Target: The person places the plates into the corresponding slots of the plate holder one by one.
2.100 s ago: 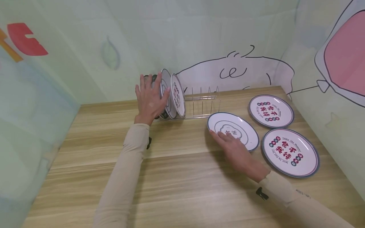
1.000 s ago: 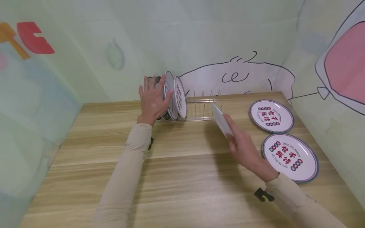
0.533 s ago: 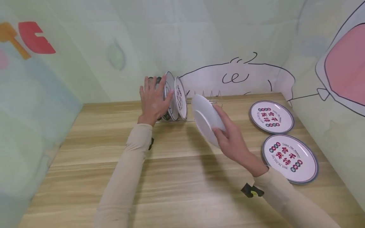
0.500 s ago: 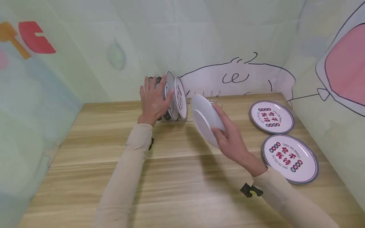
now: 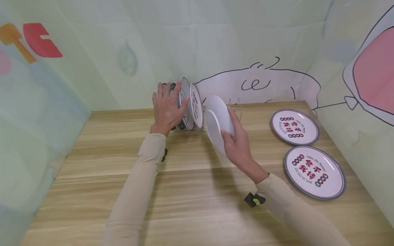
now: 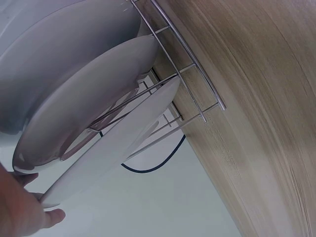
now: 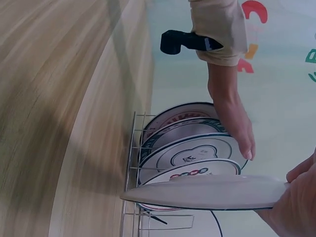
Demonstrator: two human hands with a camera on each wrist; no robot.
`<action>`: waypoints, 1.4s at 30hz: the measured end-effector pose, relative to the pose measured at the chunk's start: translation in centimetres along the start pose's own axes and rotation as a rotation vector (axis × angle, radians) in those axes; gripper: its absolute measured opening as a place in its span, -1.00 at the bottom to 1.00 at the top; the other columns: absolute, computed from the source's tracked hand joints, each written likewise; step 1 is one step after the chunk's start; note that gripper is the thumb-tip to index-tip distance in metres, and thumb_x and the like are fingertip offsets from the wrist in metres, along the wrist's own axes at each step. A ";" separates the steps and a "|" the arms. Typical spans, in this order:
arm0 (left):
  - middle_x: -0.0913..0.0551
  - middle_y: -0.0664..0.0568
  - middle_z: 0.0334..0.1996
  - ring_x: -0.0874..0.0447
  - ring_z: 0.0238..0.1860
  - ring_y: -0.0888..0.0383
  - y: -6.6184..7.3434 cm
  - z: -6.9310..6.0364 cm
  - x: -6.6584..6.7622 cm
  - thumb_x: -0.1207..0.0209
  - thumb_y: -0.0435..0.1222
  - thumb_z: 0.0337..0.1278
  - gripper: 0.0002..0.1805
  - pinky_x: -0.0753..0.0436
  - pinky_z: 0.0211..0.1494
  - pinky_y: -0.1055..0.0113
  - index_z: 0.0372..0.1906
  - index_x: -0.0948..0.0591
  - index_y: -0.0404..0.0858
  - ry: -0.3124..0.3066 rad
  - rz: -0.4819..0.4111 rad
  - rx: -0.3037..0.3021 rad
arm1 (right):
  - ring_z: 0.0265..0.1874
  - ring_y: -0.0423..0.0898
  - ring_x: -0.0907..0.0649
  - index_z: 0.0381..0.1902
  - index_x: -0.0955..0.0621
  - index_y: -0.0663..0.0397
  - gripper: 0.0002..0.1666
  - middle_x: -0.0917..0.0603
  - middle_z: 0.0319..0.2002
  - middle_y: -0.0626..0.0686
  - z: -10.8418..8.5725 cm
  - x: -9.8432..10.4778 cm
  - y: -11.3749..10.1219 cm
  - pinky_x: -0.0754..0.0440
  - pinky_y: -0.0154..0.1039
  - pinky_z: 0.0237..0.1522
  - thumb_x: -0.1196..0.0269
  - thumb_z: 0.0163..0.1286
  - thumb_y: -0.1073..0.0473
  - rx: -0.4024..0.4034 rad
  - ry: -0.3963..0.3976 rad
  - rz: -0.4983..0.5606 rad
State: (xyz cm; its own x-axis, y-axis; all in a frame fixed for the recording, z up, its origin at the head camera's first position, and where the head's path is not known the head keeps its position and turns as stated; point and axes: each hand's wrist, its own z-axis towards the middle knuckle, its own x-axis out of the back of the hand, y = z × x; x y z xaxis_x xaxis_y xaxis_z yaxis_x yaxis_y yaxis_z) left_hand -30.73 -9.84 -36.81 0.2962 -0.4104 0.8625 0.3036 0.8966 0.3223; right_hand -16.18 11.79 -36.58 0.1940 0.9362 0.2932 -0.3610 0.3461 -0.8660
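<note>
My left hand [image 5: 167, 109] rests with spread fingers on the upright plates at the left end of a wire rack [image 5: 238, 111]. The rightmost plate in the rack [image 5: 197, 106] stands just beyond its thumb. In the left wrist view, fingertips touch the rims of white plates [image 6: 89, 79]. My right hand [image 5: 238, 145] grips a white plate [image 5: 219, 124] by its right edge, thumb on one face, tilted nearly upright. That plate is right of the racked ones; in the right wrist view the held plate [image 7: 212, 192] is edge-on, beside the rack [image 7: 131, 173].
Two plates with red characters lie face up at the right of the wooden table [image 5: 184, 205]: one farther back [image 5: 294, 127], one nearer [image 5: 315, 172]. Behind the rack stands a wall covering with printed drawings [image 5: 255, 83].
My right hand has taken the plate up from the table, turned it upright and carried it left to beside the racked plates. My left hand has stayed on the racked plates.
</note>
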 end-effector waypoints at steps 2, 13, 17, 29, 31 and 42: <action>-0.15 -0.26 0.55 0.19 0.61 -0.30 0.0 0.0 0.0 0.19 0.22 0.40 -0.26 0.10 0.55 -0.32 0.59 -0.10 0.10 0.008 -0.003 -0.001 | 0.30 0.32 -0.49 0.55 -0.21 0.07 -0.18 -0.33 0.49 0.20 0.4 -0.3 0.2 -0.58 0.35 0.08 -0.08 0.36 0.50 -0.006 0.007 -0.002; -0.12 -0.26 0.56 0.21 0.61 -0.29 0.1 -0.1 0.0 0.21 0.23 0.41 -0.26 0.13 0.56 -0.30 0.60 -0.06 0.11 -0.005 -0.004 0.004 | 0.39 0.27 -0.41 0.57 -0.16 0.05 -0.19 -0.26 0.53 0.21 3.7 -2.0 0.6 -0.56 0.29 0.16 -0.04 0.40 0.46 -0.061 0.039 -0.005; -0.11 -0.25 0.57 0.23 0.61 -0.28 0.2 -0.1 0.0 0.22 0.25 0.41 -0.25 0.11 0.56 -0.31 0.60 -0.06 0.12 -0.009 -0.006 0.004 | 0.34 0.28 -0.46 0.58 -0.14 0.02 -0.18 -0.33 0.47 0.26 4.7 -2.6 0.9 -0.59 0.24 0.15 -0.04 0.40 0.46 -0.093 0.060 -0.006; -0.14 -0.23 0.56 0.20 0.61 -0.28 0.1 0.0 0.0 0.23 0.23 0.42 -0.27 0.06 0.55 -0.31 0.59 -0.07 0.11 -0.003 0.027 0.000 | 0.31 0.30 -0.49 0.58 -0.13 0.01 -0.15 -0.34 0.47 0.26 6.3 -3.6 1.5 -0.64 0.21 0.10 -0.03 0.38 0.47 -0.140 0.099 -0.034; -0.13 -0.23 0.56 0.21 0.61 -0.28 0.1 0.0 0.0 0.23 0.24 0.42 -0.26 0.07 0.55 -0.31 0.60 -0.07 0.11 -0.007 0.026 0.002 | 0.33 0.30 -0.47 0.59 -0.11 -0.01 -0.14 -0.31 0.49 0.25 6.5 -3.8 1.5 -0.63 0.21 0.11 -0.02 0.39 0.48 -0.145 0.087 -0.037; -0.15 -0.24 0.56 0.19 0.61 -0.28 0.1 0.0 -0.1 0.20 0.23 0.41 -0.26 0.09 0.56 -0.30 0.59 -0.09 0.11 0.006 0.023 0.006 | 0.32 0.29 -0.49 0.61 -0.04 -0.05 -0.13 -0.31 0.48 0.31 7.0 -4.9 1.4 -0.66 0.13 0.10 0.04 0.42 0.46 -0.155 0.053 -0.034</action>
State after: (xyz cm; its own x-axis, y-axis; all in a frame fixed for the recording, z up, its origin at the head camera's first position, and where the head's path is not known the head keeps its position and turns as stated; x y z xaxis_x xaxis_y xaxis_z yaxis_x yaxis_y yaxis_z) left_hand -30.73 -9.73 -36.93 0.3081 -0.3908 0.8674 0.2913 0.9067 0.3050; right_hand -24.05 8.16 -36.35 0.2534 0.9180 0.3049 -0.2088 0.3597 -0.9094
